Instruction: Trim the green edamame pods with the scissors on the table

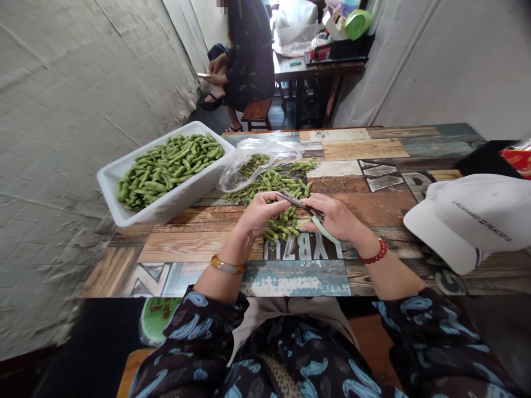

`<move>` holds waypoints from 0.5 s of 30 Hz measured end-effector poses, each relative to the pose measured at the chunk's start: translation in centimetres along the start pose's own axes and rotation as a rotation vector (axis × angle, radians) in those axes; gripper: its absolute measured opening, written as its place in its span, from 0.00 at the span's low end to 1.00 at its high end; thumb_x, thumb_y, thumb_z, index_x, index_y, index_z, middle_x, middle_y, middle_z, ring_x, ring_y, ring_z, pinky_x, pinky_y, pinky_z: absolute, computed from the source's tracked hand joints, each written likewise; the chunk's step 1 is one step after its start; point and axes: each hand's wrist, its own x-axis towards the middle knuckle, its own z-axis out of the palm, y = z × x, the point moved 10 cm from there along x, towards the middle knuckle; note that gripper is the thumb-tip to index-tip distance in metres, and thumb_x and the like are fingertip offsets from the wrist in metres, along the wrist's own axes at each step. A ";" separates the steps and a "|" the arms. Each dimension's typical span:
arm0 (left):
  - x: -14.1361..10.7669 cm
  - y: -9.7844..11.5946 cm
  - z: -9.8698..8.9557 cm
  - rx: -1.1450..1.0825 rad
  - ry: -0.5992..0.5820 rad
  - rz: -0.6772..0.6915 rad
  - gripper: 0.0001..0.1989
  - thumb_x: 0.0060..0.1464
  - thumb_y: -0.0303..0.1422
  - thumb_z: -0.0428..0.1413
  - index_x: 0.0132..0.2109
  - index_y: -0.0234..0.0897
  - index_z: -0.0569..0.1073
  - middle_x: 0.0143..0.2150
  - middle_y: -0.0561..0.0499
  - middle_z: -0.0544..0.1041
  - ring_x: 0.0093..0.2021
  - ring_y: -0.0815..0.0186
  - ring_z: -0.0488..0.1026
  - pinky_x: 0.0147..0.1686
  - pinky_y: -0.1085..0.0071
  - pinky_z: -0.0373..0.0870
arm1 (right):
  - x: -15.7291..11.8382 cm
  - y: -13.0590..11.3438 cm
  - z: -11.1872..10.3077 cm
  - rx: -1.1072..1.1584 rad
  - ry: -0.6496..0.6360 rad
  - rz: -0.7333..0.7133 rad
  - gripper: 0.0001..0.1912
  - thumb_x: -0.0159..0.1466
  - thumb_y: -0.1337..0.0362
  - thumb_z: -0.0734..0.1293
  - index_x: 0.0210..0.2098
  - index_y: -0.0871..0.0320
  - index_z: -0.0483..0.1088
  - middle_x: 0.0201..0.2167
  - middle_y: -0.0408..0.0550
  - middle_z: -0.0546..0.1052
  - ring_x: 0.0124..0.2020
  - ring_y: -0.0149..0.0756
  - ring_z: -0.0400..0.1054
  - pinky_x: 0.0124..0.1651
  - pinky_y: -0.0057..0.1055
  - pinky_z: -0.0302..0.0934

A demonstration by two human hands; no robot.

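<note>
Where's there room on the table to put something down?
Bare table shows between the right hand and the white cap, and between the white tub and the near edge, left of the left hand. It's crowded in the middle: green pods, plastic bag and scissors.

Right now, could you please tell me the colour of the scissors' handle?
Pale green; the scissors' handle shows best in the head view.

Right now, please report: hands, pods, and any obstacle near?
Right hand holds scissors. Left hand at blades, grip unclear. Pods heaped below. Bag beside them.
</note>
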 end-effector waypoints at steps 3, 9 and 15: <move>-0.1 0.2 -0.1 0.036 0.011 0.010 0.13 0.40 0.37 0.69 0.29 0.30 0.80 0.26 0.51 0.74 0.23 0.76 0.59 0.23 0.76 0.49 | 0.1 0.0 0.0 0.047 0.004 -0.001 0.29 0.61 0.44 0.70 0.53 0.58 0.70 0.40 0.52 0.75 0.41 0.44 0.70 0.44 0.38 0.67; 0.0 0.0 -0.1 0.037 0.011 0.012 0.15 0.41 0.39 0.69 0.26 0.31 0.77 0.25 0.52 0.73 0.22 0.76 0.57 0.23 0.74 0.48 | 0.1 -0.2 0.1 0.013 0.009 -0.016 0.25 0.64 0.47 0.68 0.52 0.58 0.70 0.37 0.51 0.75 0.38 0.43 0.70 0.41 0.37 0.66; 0.2 -0.9 0.3 -0.038 0.007 -0.016 0.17 0.42 0.41 0.69 0.27 0.32 0.73 0.20 0.57 0.65 0.20 0.77 0.54 0.21 0.75 0.46 | 0.0 0.0 0.1 -0.060 0.011 -0.023 0.22 0.65 0.50 0.68 0.51 0.58 0.70 0.41 0.55 0.77 0.42 0.46 0.72 0.44 0.39 0.67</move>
